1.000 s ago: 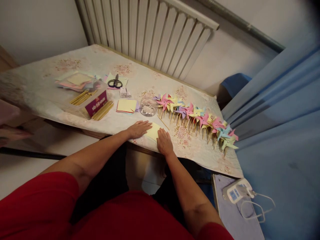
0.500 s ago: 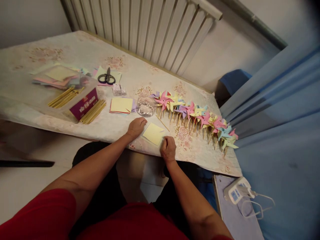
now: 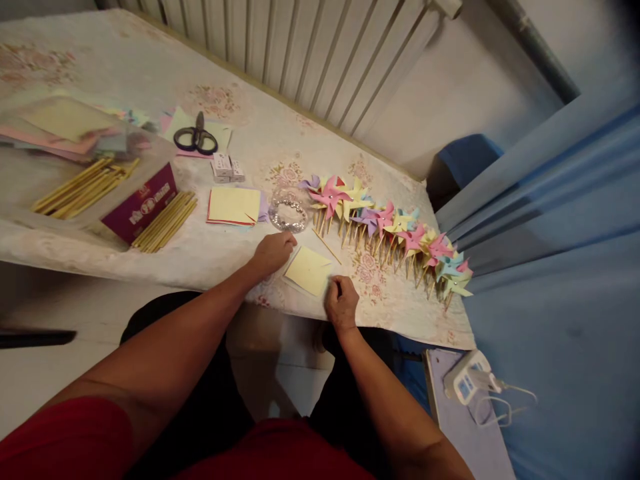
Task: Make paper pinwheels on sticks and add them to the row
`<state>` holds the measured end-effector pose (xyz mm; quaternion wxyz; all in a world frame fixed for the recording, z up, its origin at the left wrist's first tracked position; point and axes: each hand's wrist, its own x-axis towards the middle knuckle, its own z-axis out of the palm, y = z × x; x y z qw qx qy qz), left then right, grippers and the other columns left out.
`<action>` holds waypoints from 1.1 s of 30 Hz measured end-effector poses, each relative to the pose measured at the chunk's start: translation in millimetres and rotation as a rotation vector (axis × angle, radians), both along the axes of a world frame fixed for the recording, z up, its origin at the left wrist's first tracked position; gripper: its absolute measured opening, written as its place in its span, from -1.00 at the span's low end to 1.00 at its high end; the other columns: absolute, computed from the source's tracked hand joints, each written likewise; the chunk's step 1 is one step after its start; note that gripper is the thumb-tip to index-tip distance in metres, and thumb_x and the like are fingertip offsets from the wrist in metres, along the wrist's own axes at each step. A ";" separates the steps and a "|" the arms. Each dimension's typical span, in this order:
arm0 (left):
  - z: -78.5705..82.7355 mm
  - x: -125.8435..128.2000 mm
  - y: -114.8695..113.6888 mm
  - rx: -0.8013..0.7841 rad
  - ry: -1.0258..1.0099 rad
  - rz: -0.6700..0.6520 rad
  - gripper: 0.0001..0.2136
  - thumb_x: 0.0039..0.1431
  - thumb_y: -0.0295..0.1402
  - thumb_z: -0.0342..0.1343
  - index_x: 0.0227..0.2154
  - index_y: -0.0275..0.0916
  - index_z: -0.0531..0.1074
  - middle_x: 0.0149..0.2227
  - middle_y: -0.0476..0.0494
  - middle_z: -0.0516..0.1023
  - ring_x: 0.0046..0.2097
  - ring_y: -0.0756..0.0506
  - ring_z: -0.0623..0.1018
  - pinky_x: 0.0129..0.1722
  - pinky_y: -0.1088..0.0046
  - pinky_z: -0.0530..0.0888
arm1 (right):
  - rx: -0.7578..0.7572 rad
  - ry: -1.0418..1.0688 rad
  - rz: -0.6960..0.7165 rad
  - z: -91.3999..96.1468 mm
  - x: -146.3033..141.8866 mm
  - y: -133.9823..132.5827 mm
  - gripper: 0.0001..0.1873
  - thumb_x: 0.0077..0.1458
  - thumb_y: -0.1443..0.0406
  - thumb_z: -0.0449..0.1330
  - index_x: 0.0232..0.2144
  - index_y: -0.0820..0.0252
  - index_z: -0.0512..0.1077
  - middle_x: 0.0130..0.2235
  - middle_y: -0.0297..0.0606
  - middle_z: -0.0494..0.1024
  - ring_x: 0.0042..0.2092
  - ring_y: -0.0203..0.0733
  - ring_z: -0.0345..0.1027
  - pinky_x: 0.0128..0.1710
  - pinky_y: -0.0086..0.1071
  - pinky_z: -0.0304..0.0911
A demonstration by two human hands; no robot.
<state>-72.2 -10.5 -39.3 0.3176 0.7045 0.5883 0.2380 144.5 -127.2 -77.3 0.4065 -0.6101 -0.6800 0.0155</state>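
A pale yellow paper square (image 3: 309, 270) with a cut near one corner lies at the table's front edge, between my two hands. My left hand (image 3: 273, 252) rests on the cloth at its left side, fingers curled closed, with nothing visible in them. At the paper's right corner my right hand (image 3: 343, 302) sits in a loose fist, also showing nothing held. A single thin stick (image 3: 327, 247) lies just beyond the paper. Behind my left hand stands a clear round dish (image 3: 289, 215) of small shiny pieces, beside a stack of yellow-topped paper squares (image 3: 233, 205).
Finished paper pinwheels (image 3: 385, 223) on sticks run in a row along the right. Left are gold sticks (image 3: 165, 223) in a clear box with a purple label (image 3: 143, 205), black scissors (image 3: 197, 138) and small white boxes (image 3: 227, 168). A power strip (image 3: 469, 381) lies lower right.
The camera view has shifted slightly, so the things at the left appear larger and nearer. Both hands stay in place beside the yellow paper, still closed.
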 end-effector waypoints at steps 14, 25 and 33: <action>9.1 5.1 7.2 -0.056 0.020 -0.039 -0.69 0.14 -0.39 -0.07 -0.22 -0.20 0.57 -0.28 -0.11 0.66 -0.13 -0.16 0.58 -0.10 0.34 0.41 | -0.045 0.071 -0.033 1.2 -1.3 -0.8 -0.86 0.20 0.31 0.08 -0.32 0.19 0.44 -0.39 -0.31 0.43 -0.34 -0.23 0.32 -0.28 -0.34 0.26; 8.1 3.0 11.5 -0.059 0.003 -0.034 -0.71 0.11 -0.39 -0.04 -0.25 -0.19 0.58 -0.31 -0.09 0.66 -0.18 -0.14 0.58 -0.16 0.38 0.40 | -0.157 0.139 -0.033 1.5 -2.7 -12.7 -0.70 0.16 0.19 0.19 -0.08 0.19 0.42 -0.27 -0.26 0.47 -0.28 -0.20 0.36 -0.21 -0.28 0.36; 5.7 2.5 13.0 -0.048 -0.027 -0.063 -0.72 0.12 -0.36 -0.05 -0.26 -0.22 0.58 -0.31 -0.13 0.65 -0.18 -0.15 0.57 -0.16 0.35 0.40 | -0.091 -0.191 -0.094 0.3 -24.0 -36.1 -0.21 0.10 0.04 0.28 0.26 0.27 0.17 -0.10 -0.03 0.48 -0.06 0.06 0.31 -0.02 0.02 0.31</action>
